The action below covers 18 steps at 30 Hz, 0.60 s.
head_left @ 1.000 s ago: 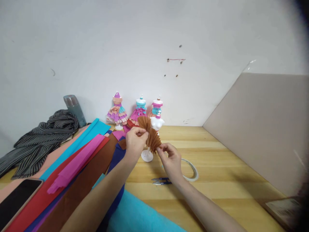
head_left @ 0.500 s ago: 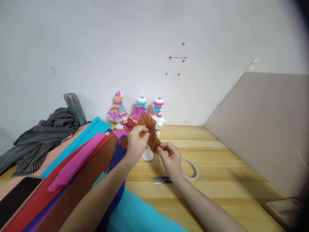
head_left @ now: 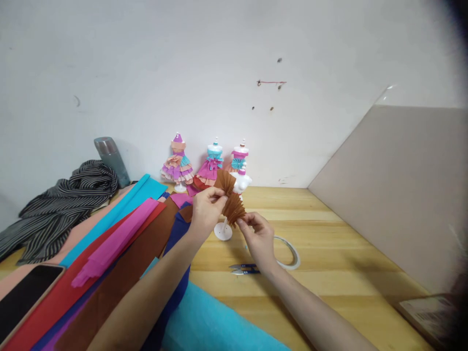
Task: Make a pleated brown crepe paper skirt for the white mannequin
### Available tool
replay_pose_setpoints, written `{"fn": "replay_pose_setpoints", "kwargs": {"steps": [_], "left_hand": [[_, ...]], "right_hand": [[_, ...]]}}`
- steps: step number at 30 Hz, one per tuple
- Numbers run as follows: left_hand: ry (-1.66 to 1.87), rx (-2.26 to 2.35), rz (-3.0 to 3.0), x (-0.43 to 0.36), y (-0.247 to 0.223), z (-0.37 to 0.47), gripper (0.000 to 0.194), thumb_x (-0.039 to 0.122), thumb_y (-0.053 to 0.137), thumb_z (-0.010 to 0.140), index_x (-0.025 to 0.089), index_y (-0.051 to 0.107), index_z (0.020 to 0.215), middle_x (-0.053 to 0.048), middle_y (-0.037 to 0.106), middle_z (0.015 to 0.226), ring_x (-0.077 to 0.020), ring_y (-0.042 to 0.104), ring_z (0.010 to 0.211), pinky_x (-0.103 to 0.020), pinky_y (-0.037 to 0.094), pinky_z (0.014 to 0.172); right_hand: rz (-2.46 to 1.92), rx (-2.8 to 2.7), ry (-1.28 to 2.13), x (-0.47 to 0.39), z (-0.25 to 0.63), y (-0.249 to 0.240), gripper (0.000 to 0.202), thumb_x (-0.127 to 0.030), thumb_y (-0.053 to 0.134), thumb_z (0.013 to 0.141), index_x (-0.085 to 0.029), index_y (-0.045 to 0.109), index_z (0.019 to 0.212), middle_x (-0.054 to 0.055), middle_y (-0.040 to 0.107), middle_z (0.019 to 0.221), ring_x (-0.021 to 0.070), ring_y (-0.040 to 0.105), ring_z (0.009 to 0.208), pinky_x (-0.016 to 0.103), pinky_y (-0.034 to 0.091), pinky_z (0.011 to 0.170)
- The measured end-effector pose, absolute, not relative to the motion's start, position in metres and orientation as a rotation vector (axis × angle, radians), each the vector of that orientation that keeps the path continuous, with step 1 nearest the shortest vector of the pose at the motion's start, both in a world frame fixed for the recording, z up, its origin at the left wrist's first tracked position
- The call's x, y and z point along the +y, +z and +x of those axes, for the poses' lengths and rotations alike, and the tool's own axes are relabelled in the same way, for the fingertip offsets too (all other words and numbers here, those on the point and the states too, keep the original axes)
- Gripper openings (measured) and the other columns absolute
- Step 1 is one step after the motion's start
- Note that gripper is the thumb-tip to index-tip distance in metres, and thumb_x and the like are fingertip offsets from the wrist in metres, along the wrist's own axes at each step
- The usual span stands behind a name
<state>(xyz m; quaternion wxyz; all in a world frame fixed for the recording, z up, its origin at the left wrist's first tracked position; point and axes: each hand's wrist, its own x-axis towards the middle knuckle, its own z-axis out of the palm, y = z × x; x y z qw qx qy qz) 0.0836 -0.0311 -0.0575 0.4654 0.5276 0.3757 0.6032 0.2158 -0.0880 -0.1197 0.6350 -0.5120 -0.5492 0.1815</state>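
Note:
A pleated piece of brown crepe paper fans out between my hands. My left hand pinches it near its gathered middle, with thumb and fingers closed. At the paper's lower right edge, my right hand grips a fold between thumb and fingertips. Right behind the paper stands a small white mannequin on a round white base; the paper covers most of its body. Thread snips lie below my right hand, and a roll of white tape lies beside that wrist, partly hidden by it.
Several mannequins in paper dresses, one purple and peach, stand along the wall. Coloured paper sheets, a phone, a striped cloth and a flask fill the left side. Turquoise paper lies in front.
The brown paper's upper fan has narrowed and its lower pleats have spread more. Both hands keep their hold, almost in place. The whole view has shifted slightly.

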Motion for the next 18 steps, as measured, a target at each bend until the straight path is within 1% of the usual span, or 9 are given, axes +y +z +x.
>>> {"fn": "replay_pose_setpoints", "kwargs": {"steps": [6, 18], "left_hand": [[1.491, 0.946, 1.357, -0.0303, -0.0605, 0.0835, 0.003, 0.013, 0.065, 0.065, 0.015, 0.066, 0.068, 0.0, 0.069, 0.07, -0.013, 0.065, 0.066, -0.024, 0.051, 0.067], [1.507, 0.969, 1.469, -0.0307, -0.0593, 0.0826, 0.004, 0.013, 0.064, 0.067, 0.016, 0.066, 0.07, -0.001, 0.07, 0.074, -0.0141, 0.067, 0.071, -0.025, 0.053, 0.069]], "right_hand": [[-1.163, -1.242, 0.425, -0.085, 0.217, -0.1236, 0.014, -0.028, 0.064, 0.078, -0.019, 0.061, 0.069, -0.001, 0.06, 0.065, 0.0145, 0.052, 0.065, 0.028, 0.042, 0.065], [-1.146, -1.248, 0.448, -0.0849, 0.2164, -0.1242, 0.014, -0.028, 0.065, 0.078, -0.019, 0.06, 0.069, -0.001, 0.061, 0.064, 0.0141, 0.053, 0.063, 0.027, 0.043, 0.063]]}}
